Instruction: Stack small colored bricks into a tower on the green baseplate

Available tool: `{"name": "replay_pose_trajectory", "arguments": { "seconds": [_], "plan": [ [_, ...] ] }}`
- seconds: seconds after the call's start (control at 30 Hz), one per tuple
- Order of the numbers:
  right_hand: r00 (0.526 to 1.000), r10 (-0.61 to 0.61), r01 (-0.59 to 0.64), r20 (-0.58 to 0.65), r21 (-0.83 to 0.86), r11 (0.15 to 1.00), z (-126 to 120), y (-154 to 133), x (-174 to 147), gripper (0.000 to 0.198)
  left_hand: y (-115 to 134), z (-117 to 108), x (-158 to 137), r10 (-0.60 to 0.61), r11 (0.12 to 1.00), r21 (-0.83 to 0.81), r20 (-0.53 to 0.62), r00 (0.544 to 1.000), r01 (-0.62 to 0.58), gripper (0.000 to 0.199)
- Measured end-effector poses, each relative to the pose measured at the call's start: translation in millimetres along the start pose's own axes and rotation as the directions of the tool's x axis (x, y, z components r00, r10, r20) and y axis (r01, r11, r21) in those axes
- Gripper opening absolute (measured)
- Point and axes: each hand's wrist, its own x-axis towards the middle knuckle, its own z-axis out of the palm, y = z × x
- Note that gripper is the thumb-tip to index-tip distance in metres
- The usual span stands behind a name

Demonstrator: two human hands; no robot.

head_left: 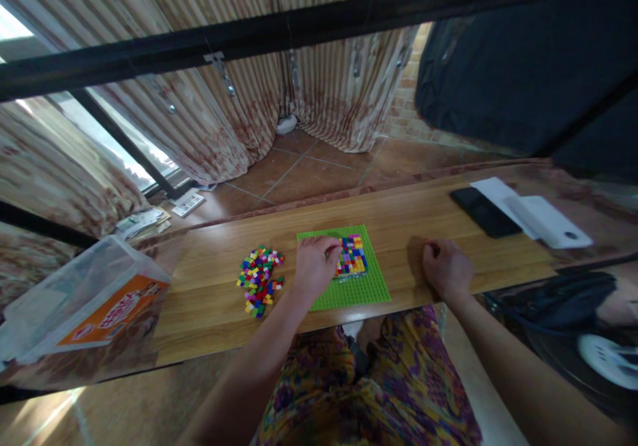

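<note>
A green studded baseplate (371, 291) lies on the wooden table, with a block of multicoloured toy bricks (353, 254) built up on it. My left hand (315, 260) is over the plate's left part, thumb and fingers pinched at the left edge of the built bricks. Whatever sits between those fingertips is too small or hidden to make out. To the left of this hand a loose pile of small coloured bricks (259, 280) is spread on the table. My right hand (447, 268) rests on the table right of the baseplate, curled into a loose fist with nothing seen in it.
A clear plastic tub (74, 286) with an orange label stands at the table's left end. On the right lie a black phone (484, 212) and a white box (553, 223). A dark bar (319, 27) crosses above, before striped curtains. My knees are under the near edge.
</note>
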Motion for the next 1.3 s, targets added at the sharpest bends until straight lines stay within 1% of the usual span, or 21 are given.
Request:
{"name": "replay_pose_trajectory", "arguments": {
  "seconds": [0.17, 0.27, 0.4, 0.67, 0.87, 1.07, 1.17, 1.23, 1.3],
  "plan": [
    [1.0, 0.002, -0.002, -0.012, 0.008, 1.0, 0.2, -0.1, 0.3, 0.036, 11.2, 16.6, 13.4, 0.021, 0.998, 0.065, 0.029, 0.999, -0.023, 0.016],
    [1.0, 0.004, -0.004, -0.002, 0.009, 1.0, -0.3, -0.8, 0.4, 0.035, 12.0, 23.7, 16.9, 0.018, 0.996, 0.091, 0.041, 0.999, -0.021, 0.018],
    [1.0, 0.012, -0.012, 0.001, 0.006, 1.0, -0.9, -1.5, 0.3, 0.035, 11.1, 28.7, 18.8, -0.008, 0.994, 0.107, 0.028, 1.0, 0.005, 0.019],
    [1.0, 0.023, -0.023, 0.005, 0.026, 0.999, -1.1, -1.3, -0.1, 0.035, 15.6, 27.9, 21.1, -0.066, 0.993, 0.099, 0.028, 0.997, 0.063, 0.014],
    [1.0, 0.0, 0.0, -0.012, 0.042, 0.999, -0.5, -0.8, 0.2, 0.037, 11.4, 29.4, 19.7, -0.047, 0.997, 0.068, 0.021, 0.999, 0.046, 0.011],
    [1.0, 0.006, -0.005, -0.009, 0.055, 0.998, -0.6, -0.9, -0.6, 0.036, 11.0, 20.4, 22.2, -0.048, 0.999, -0.017, 0.065, 0.997, 0.049, 0.017],
    [1.0, 0.008, -0.008, -0.01, 0.053, 0.999, -1.3, -1.4, -0.6, 0.035, 10.8, 18.5, 25.8, -0.066, 0.998, -0.016, 0.027, 0.997, 0.066, 0.017],
    [1.0, 0.007, -0.007, -0.012, 0.053, 0.999, -1.6, -1.6, -0.5, 0.035, 9.7, 19.7, 28.8, -0.068, 0.998, -0.009, -0.005, 0.998, 0.068, 0.021],
    [1.0, 0.006, -0.006, -0.01, 0.05, 0.999, -1.6, -1.4, -0.4, 0.035, 8.0, 22.0, 31.8, -0.071, 0.997, -0.01, 0.009, 0.997, 0.072, 0.024]
  ]
}}
